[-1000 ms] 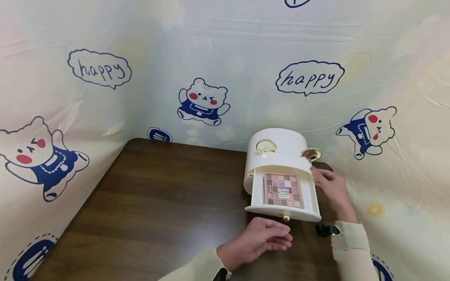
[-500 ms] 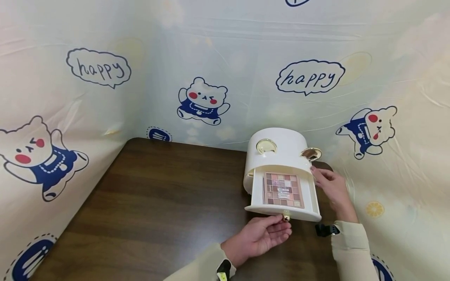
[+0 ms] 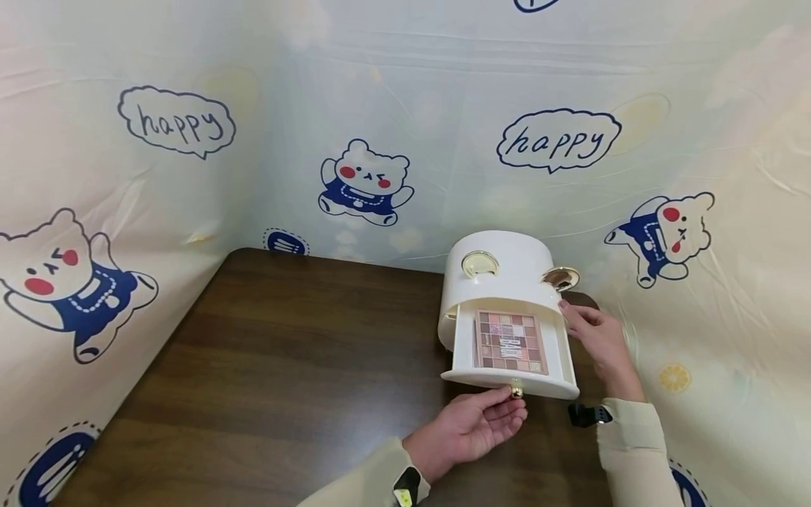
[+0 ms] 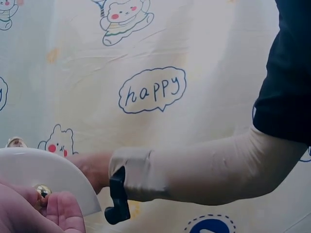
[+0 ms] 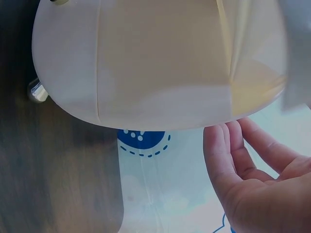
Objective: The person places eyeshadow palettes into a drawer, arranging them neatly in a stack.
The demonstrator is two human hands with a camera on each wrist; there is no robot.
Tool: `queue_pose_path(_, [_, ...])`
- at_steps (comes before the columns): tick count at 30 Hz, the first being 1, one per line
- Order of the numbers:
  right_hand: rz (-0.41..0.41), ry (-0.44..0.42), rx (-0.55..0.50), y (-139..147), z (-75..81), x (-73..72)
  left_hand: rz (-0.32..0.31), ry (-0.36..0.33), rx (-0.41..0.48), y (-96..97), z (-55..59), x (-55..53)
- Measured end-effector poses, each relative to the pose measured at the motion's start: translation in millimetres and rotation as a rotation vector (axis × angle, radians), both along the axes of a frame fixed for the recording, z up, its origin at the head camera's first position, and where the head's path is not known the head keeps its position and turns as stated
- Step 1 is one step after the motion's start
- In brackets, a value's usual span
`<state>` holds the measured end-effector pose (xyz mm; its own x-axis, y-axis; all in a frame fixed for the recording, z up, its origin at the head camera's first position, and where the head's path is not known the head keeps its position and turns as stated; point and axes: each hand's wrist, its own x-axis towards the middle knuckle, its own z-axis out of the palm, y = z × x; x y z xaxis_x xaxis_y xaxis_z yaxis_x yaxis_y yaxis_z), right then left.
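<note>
A white rounded storage box [image 3: 494, 285] with gold-rimmed ears stands at the back right of the table. Its drawer [image 3: 465, 378] is pulled out and holds a makeup palette [image 3: 510, 341] with squares of pink and brown shades. My left hand [image 3: 465, 431] pinches the drawer's gold knob [image 3: 517, 393] between thumb and fingers; the left wrist view shows that knob [image 4: 43, 190] partly covered by the hand. On the box's right side, just below an ear, rest the fingertips of my right hand [image 3: 602, 345]. Those fingers are extended against the white wall in the right wrist view.
The dark wooden table [image 3: 285, 366] stretches out to the left of the box. A printed cloth [image 3: 437, 105] with bears and "happy" bubbles hangs close behind and along both sides. A black wrist strap [image 3: 588, 415] sits at the right cuff.
My left hand has turned slightly and moved up from below the drawer front to take hold of the gold knob. The right hand, box and drawer look unmoved.
</note>
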<state>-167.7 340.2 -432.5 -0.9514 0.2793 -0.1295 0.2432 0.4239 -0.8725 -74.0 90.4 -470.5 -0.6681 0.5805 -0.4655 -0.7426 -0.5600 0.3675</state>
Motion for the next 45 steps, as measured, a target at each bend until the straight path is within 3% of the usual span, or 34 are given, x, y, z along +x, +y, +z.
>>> queue_pose_path(11, [0.003, -0.025, 0.009, 0, -0.6, -1.8, 0.039, -0.030, 0.026, 9.4, 11.8, -13.4])
queue_pose_path(23, [0.010, -0.016, -0.025, 1, -0.7, -3.2, 0.095, -0.081, 0.044, 15.9, 15.1, -41.7])
queue_pose_path(33, [0.017, -0.055, -0.005, 2, -0.2, -2.1, 0.128, -0.081, 0.025, 21.5, 18.5, -63.9])
queue_pose_path(45, [0.030, -0.003, -0.086, -1, 0.6, -2.0, 0.208, -0.092, 0.027, 29.2, 18.9, -87.2])
